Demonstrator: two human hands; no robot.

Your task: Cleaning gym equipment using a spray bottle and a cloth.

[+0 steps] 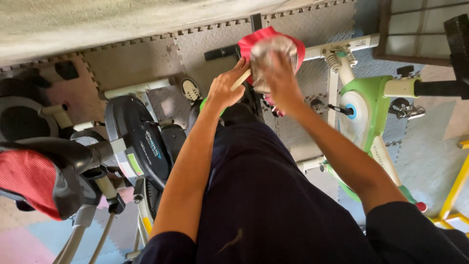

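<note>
While the left hand [225,89] grips a wooden handle [240,79] steady, the right hand [279,73] closes on a grey cloth [272,49] over the red seat [254,39], upper centre.

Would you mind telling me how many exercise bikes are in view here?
2. A black exercise bike stands at the left, beside the person's left arm. A green and white exercise bike stands at the right, beyond the right arm. Others may lie outside the frame.
</note>
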